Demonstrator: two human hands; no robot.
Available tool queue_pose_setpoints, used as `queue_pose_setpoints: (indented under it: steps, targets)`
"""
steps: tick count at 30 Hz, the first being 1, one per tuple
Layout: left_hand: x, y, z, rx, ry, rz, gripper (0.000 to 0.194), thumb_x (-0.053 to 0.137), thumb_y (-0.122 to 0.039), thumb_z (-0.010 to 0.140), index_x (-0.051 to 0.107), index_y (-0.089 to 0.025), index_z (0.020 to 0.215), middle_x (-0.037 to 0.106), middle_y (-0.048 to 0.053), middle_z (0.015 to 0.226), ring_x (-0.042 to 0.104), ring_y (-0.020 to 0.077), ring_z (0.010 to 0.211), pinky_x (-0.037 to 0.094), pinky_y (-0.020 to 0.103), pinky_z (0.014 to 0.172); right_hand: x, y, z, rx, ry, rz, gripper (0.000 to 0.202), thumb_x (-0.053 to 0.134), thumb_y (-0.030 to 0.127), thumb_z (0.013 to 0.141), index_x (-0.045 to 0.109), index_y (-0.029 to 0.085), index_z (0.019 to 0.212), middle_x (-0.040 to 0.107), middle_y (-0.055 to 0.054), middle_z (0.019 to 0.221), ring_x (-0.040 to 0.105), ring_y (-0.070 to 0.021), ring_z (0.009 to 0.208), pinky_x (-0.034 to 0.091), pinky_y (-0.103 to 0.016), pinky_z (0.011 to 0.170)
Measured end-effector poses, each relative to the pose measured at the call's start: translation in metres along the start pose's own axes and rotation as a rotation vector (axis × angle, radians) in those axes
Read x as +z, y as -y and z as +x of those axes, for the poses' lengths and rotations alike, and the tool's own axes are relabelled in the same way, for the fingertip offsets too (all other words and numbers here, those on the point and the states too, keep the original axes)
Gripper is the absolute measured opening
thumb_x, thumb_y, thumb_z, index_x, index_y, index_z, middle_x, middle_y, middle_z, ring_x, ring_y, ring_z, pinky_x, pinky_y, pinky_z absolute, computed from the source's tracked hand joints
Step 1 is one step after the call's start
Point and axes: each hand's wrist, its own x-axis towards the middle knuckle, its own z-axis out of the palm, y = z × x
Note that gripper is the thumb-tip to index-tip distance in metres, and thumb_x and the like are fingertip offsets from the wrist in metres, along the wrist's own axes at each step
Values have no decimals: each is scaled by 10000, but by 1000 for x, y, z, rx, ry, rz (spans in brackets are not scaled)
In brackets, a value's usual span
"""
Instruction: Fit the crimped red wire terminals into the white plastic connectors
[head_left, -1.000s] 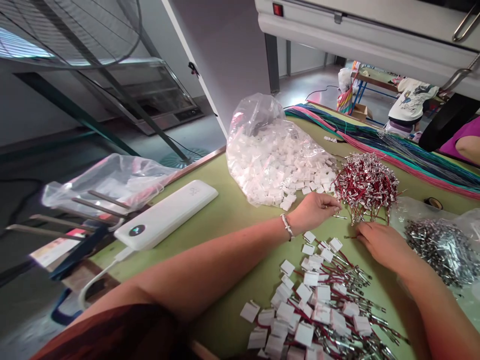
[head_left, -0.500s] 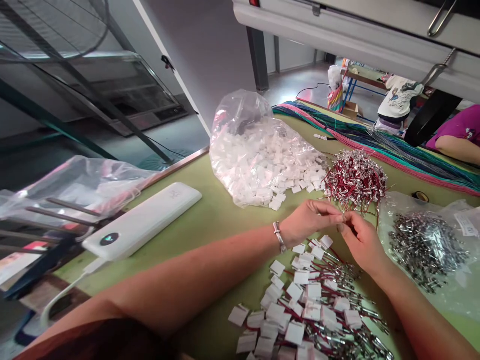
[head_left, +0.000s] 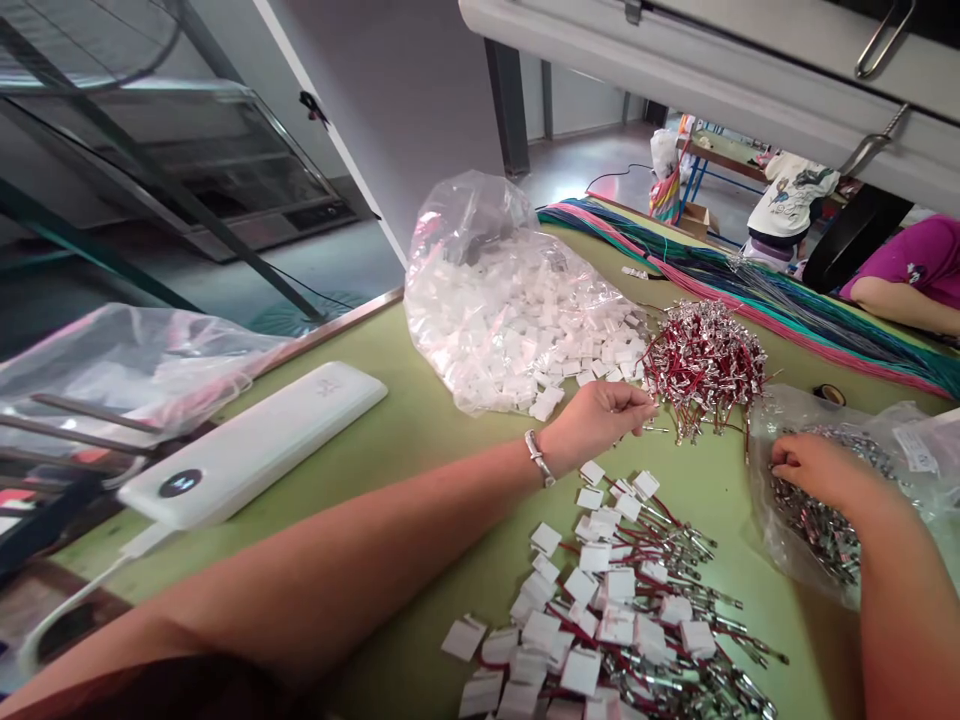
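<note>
My left hand (head_left: 600,420), with a bracelet at the wrist, is closed in a pinch beside the pile of red wires with metal ends (head_left: 705,355); what it pinches is too small to name. Over at the right, my right hand (head_left: 821,465) reaches onto the small metal parts (head_left: 825,540) in an open plastic bag, its fingertips bent down and closed, their hold unclear. White connectors with red wires (head_left: 581,670) lie heaped below my left hand. A clear bag of white connectors (head_left: 487,320) stands behind it.
A white power bank (head_left: 255,445) with a cable lies at the left. Long coloured wires (head_left: 750,285) run along the far edge beside a black tape roll (head_left: 829,395). A person in purple (head_left: 919,260) and a person in white (head_left: 791,200) are beyond.
The hands have parted. My right hand has moved right to the metal parts, while my left hand has shifted slightly left and up. The camera view has shifted a little.
</note>
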Motion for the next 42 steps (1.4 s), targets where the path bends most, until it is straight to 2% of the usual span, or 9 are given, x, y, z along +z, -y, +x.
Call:
queue_pose_setpoints:
  steps: [4, 8, 11, 15, 18, 29, 31, 38, 42]
  targets:
    - [0, -1, 0, -23, 11, 0, 169, 619, -298, 803, 685, -149, 757, 601, -11, 597, 371, 52, 464, 295, 207, 455, -4, 2, 7, -13, 77, 0, 117, 574, 267, 760, 634, 218, 672, 664, -6, 641, 569, -155, 568, 321, -251, 513]
    - [0, -5, -1, 5, 34, -1, 168, 613, -290, 802, 689, -149, 752, 600, -10, 594, 396, 53, 465, 318, 206, 460, -16, 15, 2, -1, -145, 2, 161, 508, 319, 811, 619, 225, 741, 672, -33, 735, 574, -178, 616, 341, -269, 547]
    - [4, -7, -4, 70, 74, -11, 133, 614, -246, 782, 696, -145, 757, 614, -4, 612, 482, 67, 531, 380, 204, 514, -15, 51, -7, 21, -277, 226, 198, 422, 369, 871, 564, 236, 835, 659, -3, 679, 547, -160, 527, 360, -267, 530]
    - [9, -9, -11, 133, 93, -10, 136, 607, -245, 770, 701, -148, 757, 639, 0, 648, 499, 74, 569, 421, 211, 565, 1, 112, -20, -202, -225, 556, 187, 403, 365, 906, 521, 231, 853, 627, 17, 632, 552, -141, 532, 407, -249, 545]
    - [12, -8, -13, 183, 116, 15, 152, 585, -248, 773, 703, -154, 752, 646, 2, 662, 503, 81, 593, 430, 215, 582, 13, 136, -25, -292, -316, 610, 164, 439, 338, 899, 548, 221, 862, 608, 12, 627, 550, -143, 556, 413, -245, 550]
    - [11, 0, -12, 190, 158, 109, 198, 553, -267, 801, 708, -145, 785, 646, 24, 676, 522, 102, 601, 434, 239, 583, 18, 137, -28, -215, -323, 789, 223, 491, 383, 874, 629, 209, 851, 603, 8, 611, 497, -122, 479, 383, -231, 462]
    - [10, 1, -13, 262, 154, 185, 206, 533, -266, 825, 702, -155, 789, 653, 34, 697, 549, 113, 627, 445, 245, 600, 17, 137, -28, -220, -290, 776, 214, 500, 376, 862, 622, 213, 797, 574, 14, 591, 485, -123, 495, 380, -233, 472]
    - [2, 4, -21, 828, 261, 854, 255, 410, -137, 871, 663, -169, 860, 630, 65, 744, 538, 142, 640, 377, 274, 556, 14, 139, -33, -218, -66, 806, 234, 506, 360, 831, 558, 219, 652, 520, 38, 529, 459, -123, 506, 373, -236, 488]
    - [4, 3, -16, 764, 251, 928, 225, 440, -158, 883, 663, -185, 880, 639, 57, 803, 539, 140, 651, 350, 266, 535, 17, 136, -27, -160, -29, 791, 236, 485, 378, 845, 548, 219, 684, 574, 25, 561, 508, -138, 527, 395, -257, 525]
